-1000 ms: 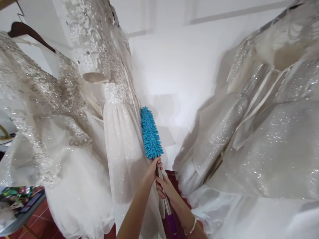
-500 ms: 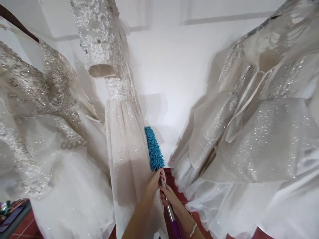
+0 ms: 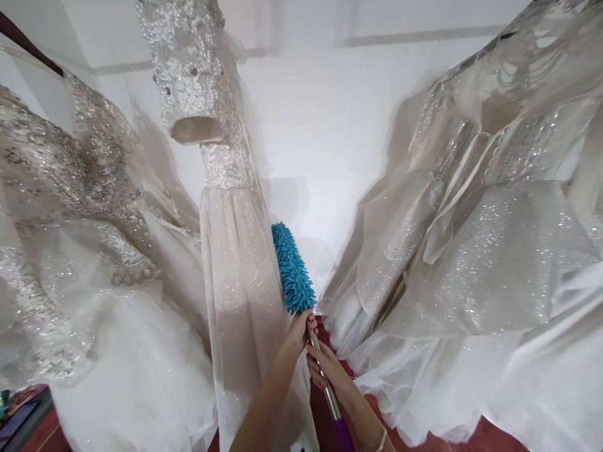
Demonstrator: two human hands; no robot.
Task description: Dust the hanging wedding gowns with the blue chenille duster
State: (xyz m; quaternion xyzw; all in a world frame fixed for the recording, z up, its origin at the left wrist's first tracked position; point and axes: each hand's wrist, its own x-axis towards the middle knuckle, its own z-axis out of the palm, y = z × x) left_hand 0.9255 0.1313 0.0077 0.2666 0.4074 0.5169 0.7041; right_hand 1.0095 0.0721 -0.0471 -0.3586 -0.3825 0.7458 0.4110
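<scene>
Both my hands grip the metal handle of a blue microfibre duster (image 3: 293, 270). My left hand (image 3: 300, 329) holds it just below the fluffy head. My right hand (image 3: 325, 366) holds the shaft a little lower, above its purple grip (image 3: 343, 434). The duster head points up and rests against the right side of a hanging sparkly white gown (image 3: 235, 276) in the middle.
A beaded gown (image 3: 80, 220) hangs on the left and a glittery gown (image 3: 480, 251) fills the right. A white wall (image 3: 325, 125) stands behind. Red floor tiles (image 3: 325, 408) show below. A grey table corner (image 3: 23, 417) sits at the bottom left.
The duster head dropped down along the middle gown, then rose slightly again. The view shifted a little, and the table at the bottom left has mostly left the frame.
</scene>
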